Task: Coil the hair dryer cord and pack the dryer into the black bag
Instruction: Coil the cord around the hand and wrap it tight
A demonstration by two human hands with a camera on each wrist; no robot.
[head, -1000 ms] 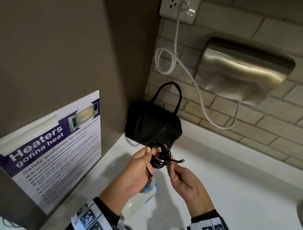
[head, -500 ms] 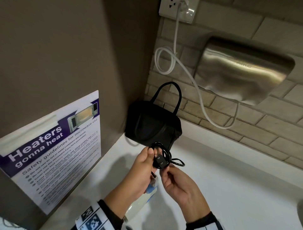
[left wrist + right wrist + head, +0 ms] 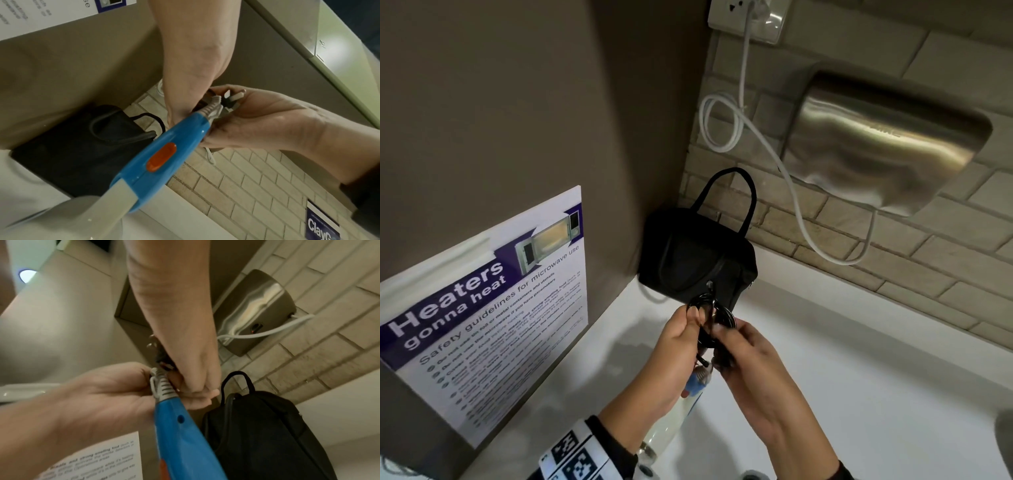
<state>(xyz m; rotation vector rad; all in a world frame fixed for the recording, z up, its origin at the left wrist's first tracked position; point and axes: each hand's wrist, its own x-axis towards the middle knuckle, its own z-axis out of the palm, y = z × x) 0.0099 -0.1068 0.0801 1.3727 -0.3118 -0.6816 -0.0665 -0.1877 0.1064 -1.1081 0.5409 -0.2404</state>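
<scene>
Above the white counter (image 3: 859,377), my left hand (image 3: 693,317) grips the coiled black cord (image 3: 714,313). My right hand (image 3: 726,330) closes over the coil from the right. In the left wrist view it holds the plug (image 3: 232,98), whose prongs stick up. The blue and white hair dryer (image 3: 693,387) hangs below my hands by its handle (image 3: 164,154), which has an orange switch, and its body lies low by the counter. The black bag (image 3: 698,260) stands in the corner just behind the coil, its handle upright. I cannot tell whether its zip stands open.
A steel hand dryer (image 3: 887,144) is fixed to the brick wall, and its white cable (image 3: 756,137) loops up to a socket (image 3: 746,17). A microwave safety poster (image 3: 482,308) hangs on the brown panel to the left. A basin rim (image 3: 1005,435) shows at the right edge.
My right hand has brought the plug end in from the right to the coil. The two hands now meet around the cord, slightly nearer the bag.
</scene>
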